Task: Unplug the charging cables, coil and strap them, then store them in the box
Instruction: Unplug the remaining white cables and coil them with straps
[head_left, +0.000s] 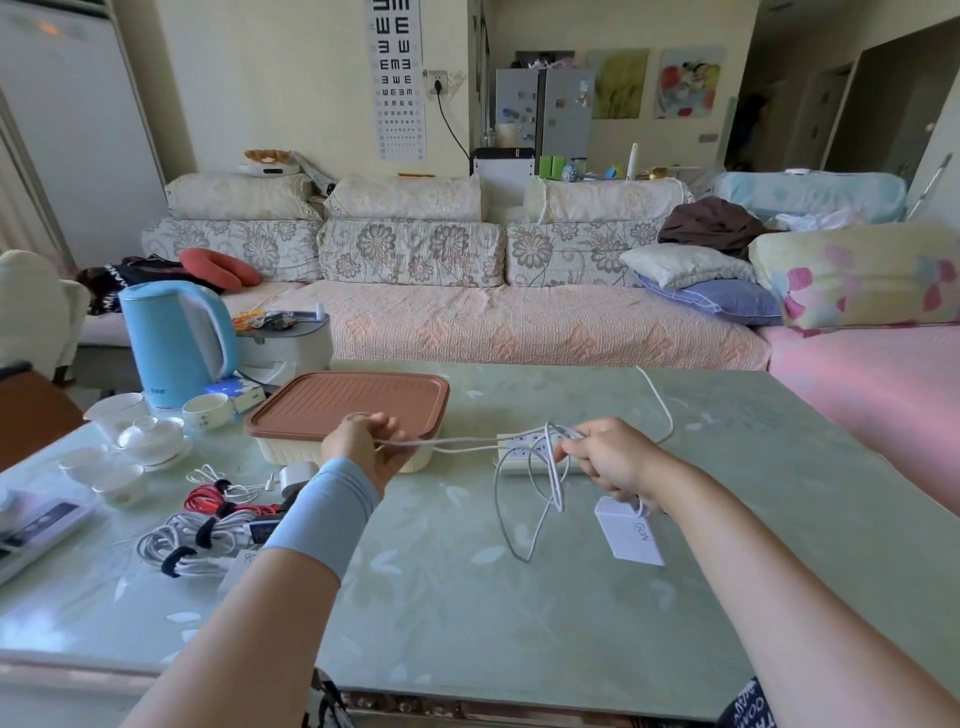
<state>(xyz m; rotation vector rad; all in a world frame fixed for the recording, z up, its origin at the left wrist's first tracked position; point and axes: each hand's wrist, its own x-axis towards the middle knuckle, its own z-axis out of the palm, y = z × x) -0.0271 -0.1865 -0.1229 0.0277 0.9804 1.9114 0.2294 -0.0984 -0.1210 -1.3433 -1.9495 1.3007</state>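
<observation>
Left hand (366, 447) and right hand (613, 457) pinching white cable (457, 444), seemingly taut

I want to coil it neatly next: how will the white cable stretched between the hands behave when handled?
Likely floppy: the white cable droops in loose loops below the right hand. Probably light, since the left hand holds it taut with just a pinch. Its white charger, lying on the table, may drag or swing.
</observation>
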